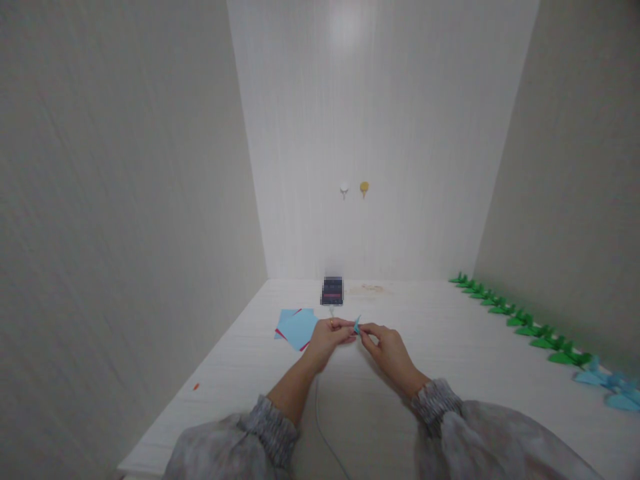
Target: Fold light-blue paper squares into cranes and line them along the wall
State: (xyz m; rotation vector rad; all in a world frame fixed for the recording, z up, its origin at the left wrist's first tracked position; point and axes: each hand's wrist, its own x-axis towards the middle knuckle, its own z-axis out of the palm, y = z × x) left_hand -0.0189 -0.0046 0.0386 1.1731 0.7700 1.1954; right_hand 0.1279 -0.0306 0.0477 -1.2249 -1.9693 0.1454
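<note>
Between my two hands, above the middle of the white table, is a small piece of folded light-blue paper point(357, 325) with a point sticking up. My left hand point(331, 339) pinches it from the left, a ring on one finger. From the right, the thumb and fingertips of my right hand point(386, 345) close on its other side. The fingertips hide much of the folds. Just left of my left hand lies a stack of square paper sheets point(296, 328), light blue with some red edges showing.
A phone point(333, 291) stands at the back, its white cable point(320, 417) running toward me. Along the right wall sits a row of green folded-paper figures point(525, 325), with light-blue figures point(623, 393) nearest. An orange scrap point(196, 387) lies left. Two hooks point(364, 188) are on the back wall.
</note>
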